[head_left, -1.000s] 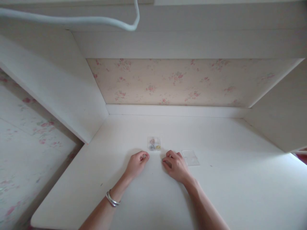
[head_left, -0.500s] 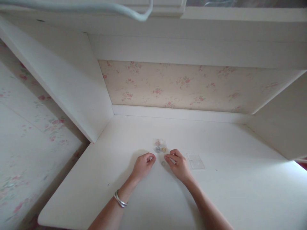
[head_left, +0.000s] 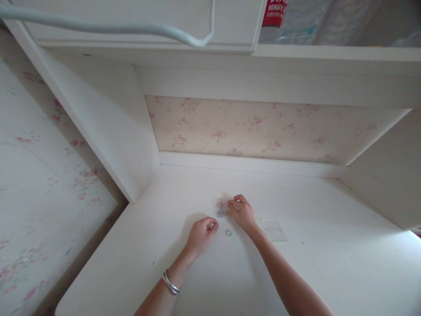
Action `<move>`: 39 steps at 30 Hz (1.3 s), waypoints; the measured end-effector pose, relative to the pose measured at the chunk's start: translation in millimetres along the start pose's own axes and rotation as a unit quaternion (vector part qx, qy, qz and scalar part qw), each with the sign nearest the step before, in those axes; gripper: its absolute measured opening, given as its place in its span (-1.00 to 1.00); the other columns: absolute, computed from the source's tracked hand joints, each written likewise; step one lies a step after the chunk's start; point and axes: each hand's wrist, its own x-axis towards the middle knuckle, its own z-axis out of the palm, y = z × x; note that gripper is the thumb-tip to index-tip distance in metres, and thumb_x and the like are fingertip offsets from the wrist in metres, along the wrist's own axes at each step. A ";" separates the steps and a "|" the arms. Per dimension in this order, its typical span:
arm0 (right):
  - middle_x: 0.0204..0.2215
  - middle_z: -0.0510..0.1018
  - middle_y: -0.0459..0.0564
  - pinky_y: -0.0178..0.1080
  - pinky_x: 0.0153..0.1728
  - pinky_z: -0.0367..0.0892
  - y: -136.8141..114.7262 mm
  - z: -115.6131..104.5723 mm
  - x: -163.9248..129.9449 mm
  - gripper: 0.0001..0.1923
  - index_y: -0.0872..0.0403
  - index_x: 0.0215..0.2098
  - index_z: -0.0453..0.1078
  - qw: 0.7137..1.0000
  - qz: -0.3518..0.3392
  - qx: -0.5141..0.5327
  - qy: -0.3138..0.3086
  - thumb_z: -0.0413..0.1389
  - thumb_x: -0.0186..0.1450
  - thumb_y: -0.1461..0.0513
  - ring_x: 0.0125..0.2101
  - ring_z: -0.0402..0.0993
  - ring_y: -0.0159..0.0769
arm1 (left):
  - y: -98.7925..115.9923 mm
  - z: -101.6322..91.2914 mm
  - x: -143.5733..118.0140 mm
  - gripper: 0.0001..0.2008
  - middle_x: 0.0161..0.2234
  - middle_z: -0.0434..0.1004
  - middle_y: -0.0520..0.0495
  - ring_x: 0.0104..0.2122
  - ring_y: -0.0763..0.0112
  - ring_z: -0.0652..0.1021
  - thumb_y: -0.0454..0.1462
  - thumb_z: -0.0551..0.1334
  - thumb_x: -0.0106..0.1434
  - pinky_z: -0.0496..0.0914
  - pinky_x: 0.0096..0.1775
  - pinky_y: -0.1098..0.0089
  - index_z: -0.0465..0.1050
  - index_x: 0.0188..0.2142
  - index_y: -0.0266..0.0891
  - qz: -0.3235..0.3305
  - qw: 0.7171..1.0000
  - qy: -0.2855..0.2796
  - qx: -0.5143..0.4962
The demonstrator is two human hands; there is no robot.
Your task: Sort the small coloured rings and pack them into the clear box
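My right hand [head_left: 242, 212] is stretched forward over the white desk [head_left: 296, 272], fingertips curled down into a small clear box [head_left: 221, 207] that holds tiny mixed-colour bits. The fingers [head_left: 234, 205] pinch together at the box's right edge; I cannot tell whether anything sits between them, it is too small and blurred. The box lies directly under and just left of those fingertips, touching them.

My left hand [head_left: 201, 232] rests on the desk nearer to me and left of the right one, loosely curled, thumb and forefinger closed tip to tip. Whether it holds a piece I cannot tell. A silver bangle [head_left: 170, 283] sits on that wrist.

A small ring [head_left: 228, 232] lies flat on the desk between the two hands: just right of the left fingertips, just behind the heel of the right hand, touching neither.

A flat clear lid [head_left: 273, 230] lies on the desk to the right of the right wrist, apart from the box and from the forearm.

Beyond the right fingertips, the desk runs back to floral wallpaper [head_left: 250, 129]. Overhead, a pale cable [head_left: 131, 28] loops across a cabinet front, and a bottle with a red label [head_left: 274, 8] stands on the shelf above right.
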 end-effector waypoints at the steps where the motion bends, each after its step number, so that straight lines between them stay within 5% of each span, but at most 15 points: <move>1: -0.34 0.42 -0.03 -0.31 -0.32 0.25 1.6 -1.0 -2.4 -0.73 -0.01 -0.36 0.54 1.000 0.007 0.007 0.004 0.00 0.27 0.13 -0.39 0.38 -0.38 | 0.2 -0.2 0.0 -0.68 -0.64 0.25 0.10 -0.62 0.51 0.27 -0.09 0.06 0.23 0.09 -0.54 0.49 0.49 -0.31 -0.24 0.002 1.000 -0.001 0.000; 13: -0.35 0.41 -0.03 -0.29 -0.45 0.23 -1.9 -24.7 -59.3 -0.70 0.03 -0.38 0.53 0.984 0.136 0.113 0.024 0.04 0.25 0.04 -0.52 0.27 -0.41 | 4.7 2.7 -3.3 -0.68 -0.52 0.49 0.02 -0.54 0.46 0.42 -0.10 0.04 0.25 0.20 -0.48 0.48 0.50 -0.29 -0.19 0.021 0.995 -0.038 0.086; 24: -0.41 0.40 -0.06 -0.33 -0.49 0.20 0.1 -25.5 -61.4 -0.72 0.05 -0.39 0.51 0.978 0.123 0.162 0.041 0.04 0.24 0.07 -0.56 0.24 -0.44 | 31.0 15.6 -7.5 -0.79 -0.24 0.55 0.02 -0.28 0.40 0.51 -0.17 0.11 0.24 0.31 -0.24 0.48 0.47 -0.21 -0.09 0.071 0.977 -0.095 0.177; 31: -0.42 0.40 -0.04 -0.34 -0.50 0.22 -0.6 -26.4 -62.0 -0.72 0.05 -0.39 0.51 0.980 0.108 0.165 0.029 0.02 0.26 0.10 -0.56 0.26 -0.44 | 39.2 25.9 -1.2 -0.77 -0.29 0.54 -0.06 -0.25 0.29 0.51 -0.23 0.04 0.28 0.30 -0.21 0.39 0.48 -0.28 -0.13 0.102 0.957 -0.120 0.242; 39: -0.42 0.41 -0.04 -0.36 -0.49 0.20 -0.5 -29.2 -63.5 -0.76 0.04 -0.38 0.51 0.982 0.076 0.173 -0.008 0.02 0.26 0.16 -0.50 0.31 -0.42 | 51.9 20.9 12.8 -0.78 -0.30 0.55 -0.07 -0.28 0.33 0.51 -0.21 0.07 0.27 0.30 -0.23 0.44 0.48 -0.29 -0.17 0.103 0.974 -0.096 0.180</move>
